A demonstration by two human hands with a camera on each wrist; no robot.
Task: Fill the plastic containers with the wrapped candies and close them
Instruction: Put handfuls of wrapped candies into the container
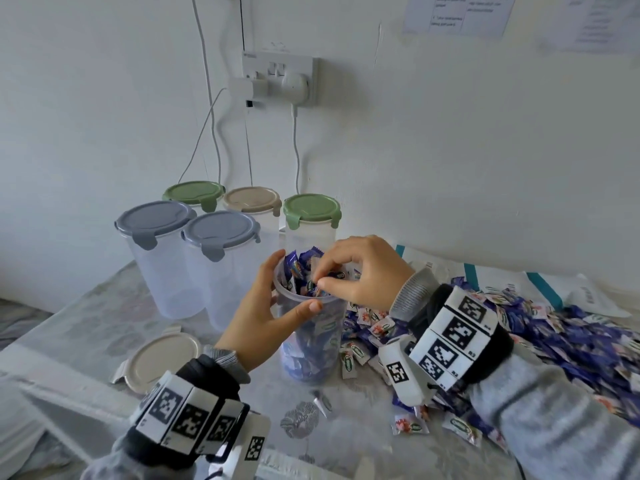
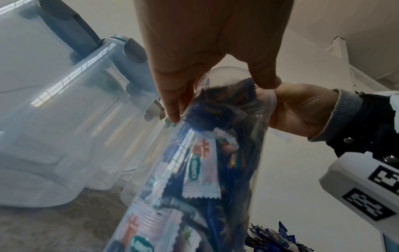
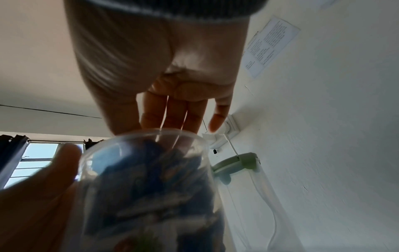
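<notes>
An open clear container [image 1: 308, 344], packed to the brim with blue and white wrapped candies [image 1: 301, 268], stands at the table's middle. My left hand [image 1: 292, 284] grips it near the rim, thumb in front and fingers behind. In the left wrist view the same container [image 2: 200, 170] shows under the thumb. My right hand [image 1: 322, 280] sits over the mouth, its fingertips pinching a candy at the top of the heap. In the right wrist view those fingers [image 3: 172, 116] reach down into the container [image 3: 146, 187]. The beige lid [image 1: 162, 358] lies flat to the left.
Several closed containers stand behind by the wall: two with grey lids [image 1: 154, 220], two green [image 1: 311, 209], one beige [image 1: 251, 199]. A large pile of loose candies [image 1: 536, 344] covers the table's right side. Cables hang from a wall socket [image 1: 280, 77].
</notes>
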